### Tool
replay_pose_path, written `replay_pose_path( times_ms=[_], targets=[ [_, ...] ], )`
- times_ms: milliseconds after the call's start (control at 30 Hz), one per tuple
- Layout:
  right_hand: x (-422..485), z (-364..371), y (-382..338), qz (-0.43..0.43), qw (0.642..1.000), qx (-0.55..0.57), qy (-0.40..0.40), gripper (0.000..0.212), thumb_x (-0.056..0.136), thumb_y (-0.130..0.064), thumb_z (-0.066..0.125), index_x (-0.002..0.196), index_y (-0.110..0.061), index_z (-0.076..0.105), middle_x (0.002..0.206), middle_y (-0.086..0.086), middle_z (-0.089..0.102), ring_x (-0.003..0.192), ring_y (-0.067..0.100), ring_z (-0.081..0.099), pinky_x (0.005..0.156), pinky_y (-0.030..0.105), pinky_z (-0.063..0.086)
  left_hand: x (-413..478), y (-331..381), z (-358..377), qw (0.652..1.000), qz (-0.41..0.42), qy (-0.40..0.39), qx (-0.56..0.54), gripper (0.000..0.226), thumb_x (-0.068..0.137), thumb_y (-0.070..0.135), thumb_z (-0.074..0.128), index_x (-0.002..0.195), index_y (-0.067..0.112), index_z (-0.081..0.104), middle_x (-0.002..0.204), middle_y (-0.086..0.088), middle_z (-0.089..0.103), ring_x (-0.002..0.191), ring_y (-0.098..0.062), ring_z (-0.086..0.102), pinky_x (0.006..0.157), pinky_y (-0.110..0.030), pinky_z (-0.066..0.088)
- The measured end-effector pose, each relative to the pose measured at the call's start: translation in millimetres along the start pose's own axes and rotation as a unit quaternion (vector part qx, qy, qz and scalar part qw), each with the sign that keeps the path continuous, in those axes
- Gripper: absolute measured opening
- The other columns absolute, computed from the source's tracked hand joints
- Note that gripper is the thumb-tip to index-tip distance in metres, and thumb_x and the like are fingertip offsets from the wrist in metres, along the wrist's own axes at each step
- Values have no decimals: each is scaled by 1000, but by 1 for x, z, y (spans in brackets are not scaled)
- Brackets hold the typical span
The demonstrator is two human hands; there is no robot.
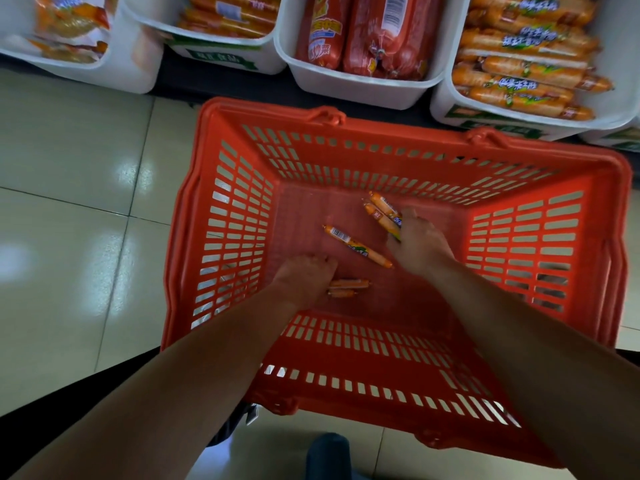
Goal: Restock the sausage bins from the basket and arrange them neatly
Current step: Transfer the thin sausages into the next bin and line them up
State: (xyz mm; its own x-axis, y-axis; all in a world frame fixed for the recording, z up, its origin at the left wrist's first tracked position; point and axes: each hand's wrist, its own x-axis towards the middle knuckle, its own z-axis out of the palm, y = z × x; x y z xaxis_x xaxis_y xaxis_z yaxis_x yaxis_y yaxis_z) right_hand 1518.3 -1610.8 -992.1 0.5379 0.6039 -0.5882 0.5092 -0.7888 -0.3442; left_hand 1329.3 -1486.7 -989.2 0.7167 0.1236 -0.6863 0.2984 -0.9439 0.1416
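Gathering, left fingers (323, 264): the left hand (304, 278) is low on the basket floor. Its fingers are bent down round the ends of the near pair of sausages (349, 287), which stick out from under it, and they appear to grip the pair.
Right fingers (410, 215): the right hand (420, 239) lies over one end of the far pair of sausages (381, 209). The back of the hand hides the fingers, so I cannot tell whether they have closed.
Loose sausage (358, 247): lies slanted between the two hands, touched by neither.
Doing it well: I would close on each pair near the middle so neither stick slips out, then sweep up the loose one too. Keeping them parallel lets them go into the bin lengthwise.
Basket (346, 362): red and slotted, standing on the floor. These five appear to be all it holds, so the restock looks nearly finished.
Orange-sausage bin (441, 109): at far right, stacked with matching sticks in rough rows, and the likely destination. It is already heaped high, so new ones may roll off.
Red-sausage bin (360, 91): just beyond the basket, holding fatter red sausages.
Obstacles: the tall basket walls call for a straight lift. The folded handles (325, 116) sit on the far rim, on the way to the bins.
Floor (69, 168): glossy pale tiles.
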Motion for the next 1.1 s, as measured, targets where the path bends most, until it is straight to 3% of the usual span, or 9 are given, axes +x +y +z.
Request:
replay_pose_path(
  times_ms=[133,267,400,533,667,767,867,967,1100],
  targets=[
    [-4,7,-19,-38,998,21,-37,36,85,-35,71,110,-15,56,111,12,66,105,34,62,78,37,44,-2,-5,-7,999,-31,-6,-9,57,91,44,63,136,16,43,124,-11,63,112,-32,63,89,-44,54],
    [-4,21,-35,-46,997,-4,-54,35,78,-37,77,103,-18,61,111,11,64,104,34,62,77,37,45,-5,-12,-7,997,-72,-2,-19,38,98,42,52,129,20,54,127,-7,62,115,-29,62,89,-42,52],
    [-1,25,-37,-38,999,-10,-29,45,78,-32,78,116,-16,58,120,10,57,107,34,60,82,38,47,-10,-22,-2,991,-108,9,-77,35,101,36,47,130,17,54,132,-8,58,119,-30,60,94,-44,50],
    [2,20,-34,-29,999,-13,-44,32,82,-31,72,107,-15,61,111,10,63,103,34,62,72,34,42,-10,-27,-2,981,-118,-9,-156,38,103,33,47,133,11,51,133,-13,58,121,-31,58,98,-43,47],
    [1,8,-27,2,997,49,-65,34,80,-36,75,107,-18,62,104,8,67,97,31,64,72,32,43,-13,-34,-9,958,-136,-33,-252,41,102,38,49,135,14,51,131,-15,61,119,-31,60,98,-40,47],
    [-10,-12,-24,5,986,129,-108,22,83,-33,77,95,-26,61,91,-1,68,78,16,64,64,26,44,-20,-34,-22,949,-139,-18,-282,39,103,36,48,136,16,52,127,-15,63,114,-31,62,91,-37,47],
    [-29,-44,-27,-6,982,153,-110,22,85,-31,77,82,-28,56,78,-8,64,65,4,59,55,21,39,-31,-33,-46,945,-148,0,-292,38,103,38,45,134,16,51,124,-16,64,110,-32,63,89,-39,49],
    [-48,-84,-34,-12,983,159,-86,24,81,-34,80,83,-27,58,80,-5,68,71,15,66,61,26,46,-46,-28,-79,946,-152,20,-285,37,103,35,46,130,11,52,123,-19,64,111,-36,63,87,-40,48],
    [-81,-147,-43,-41,987,141,-63,27,80,-34,82,91,-20,61,84,1,69,73,19,67,62,31,49,-76,-11,-135,950,-126,67,-277,38,103,28,49,137,12,48,131,-19,60,119,-36,58,95,-39,44]
  ],
)
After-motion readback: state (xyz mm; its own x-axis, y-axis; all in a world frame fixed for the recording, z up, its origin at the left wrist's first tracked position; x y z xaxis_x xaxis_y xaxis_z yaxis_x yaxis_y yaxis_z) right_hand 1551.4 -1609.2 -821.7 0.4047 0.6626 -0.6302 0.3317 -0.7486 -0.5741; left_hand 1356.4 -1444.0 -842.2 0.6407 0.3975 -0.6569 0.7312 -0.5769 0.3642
